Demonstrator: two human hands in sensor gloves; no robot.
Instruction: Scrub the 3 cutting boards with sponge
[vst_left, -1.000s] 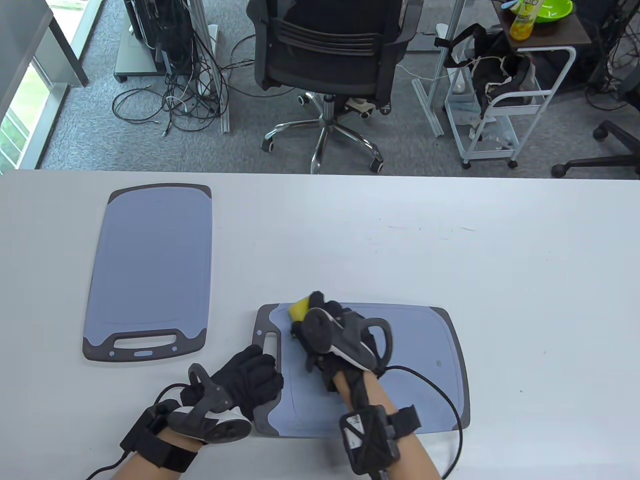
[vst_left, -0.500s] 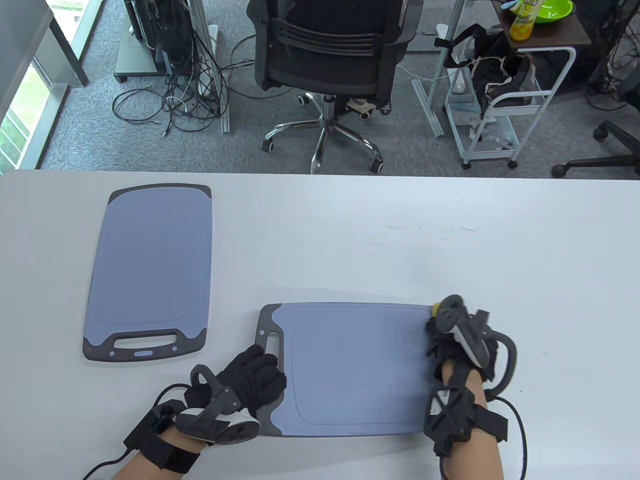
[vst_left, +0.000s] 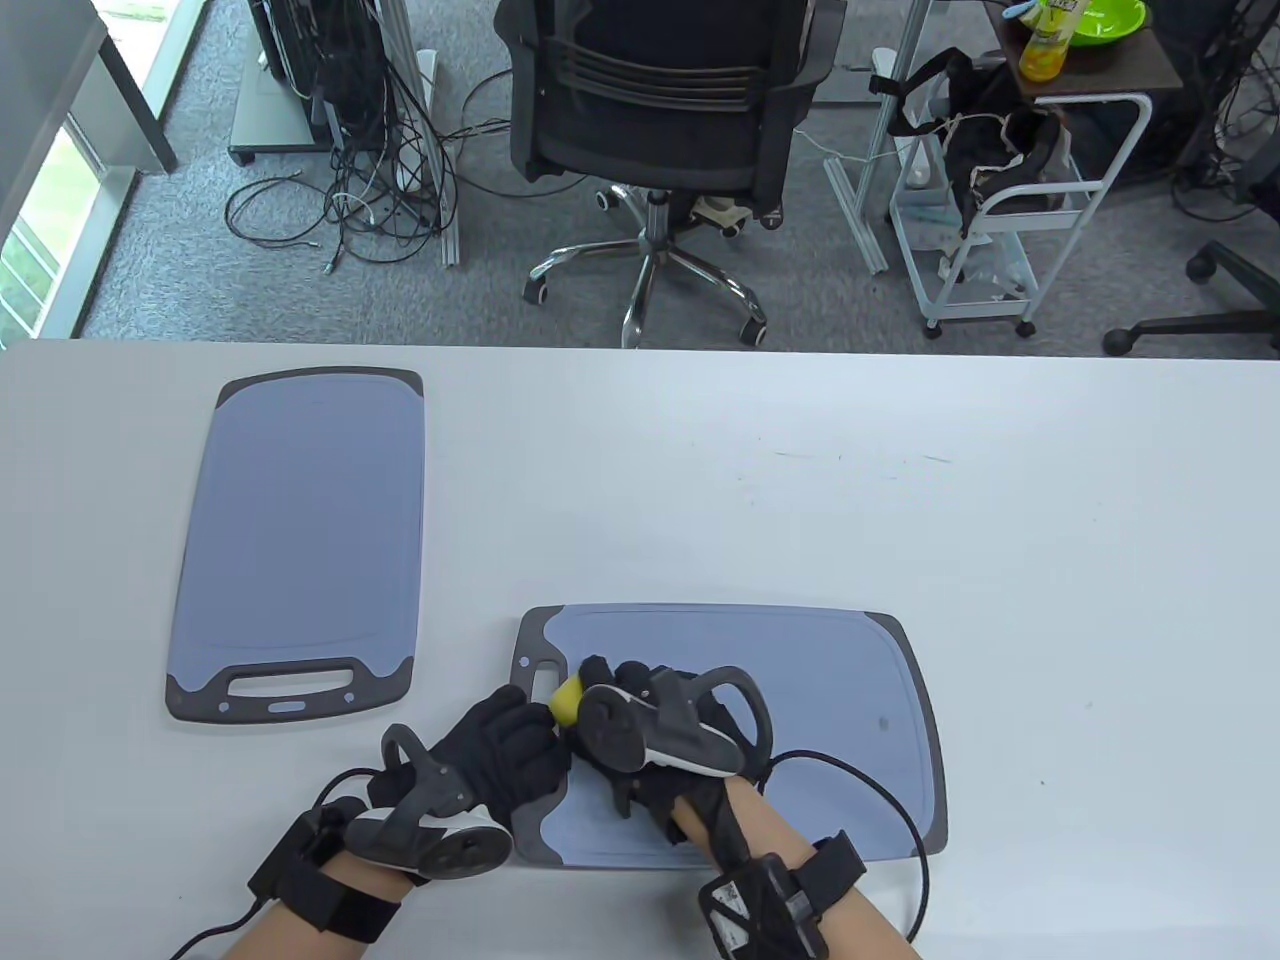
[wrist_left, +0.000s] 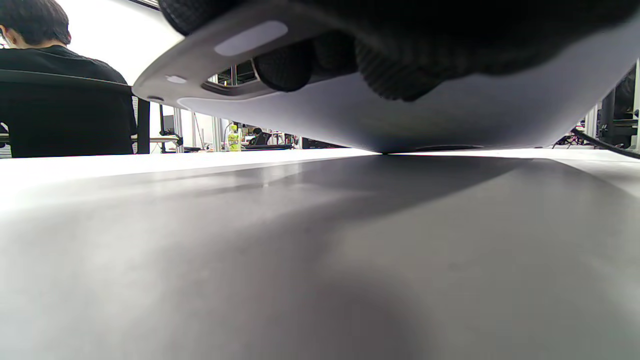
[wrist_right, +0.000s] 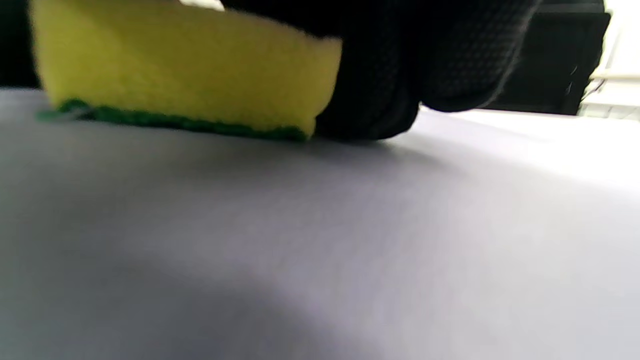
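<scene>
Two blue-grey cutting boards with dark handle ends lie on the white table. The near board (vst_left: 820, 700) lies crosswise at the front, and the second board (vst_left: 300, 530) lies lengthwise at the left. A third board is not in view. My right hand (vst_left: 610, 690) grips a yellow sponge (vst_left: 566, 700) and holds it, green side down, on the near board beside its handle slot. The right wrist view shows the sponge (wrist_right: 190, 75) flat on the board (wrist_right: 350, 225). My left hand (vst_left: 505, 745) rests on the near board's handle end, its fingers (wrist_left: 390, 75) lying on the board (wrist_left: 450, 120).
A small dark speck (vst_left: 882, 722) sits on the near board's right part. Beyond the table's far edge stand an office chair (vst_left: 660, 110), a white cart (vst_left: 1010, 200) and loose cables (vst_left: 360, 180). A seated person (wrist_left: 50, 100) shows in the left wrist view.
My right hand swept the sponge from the board's upper left to its right end, then back to the left beside the handle. The left hand stayed on the handle end.
</scene>
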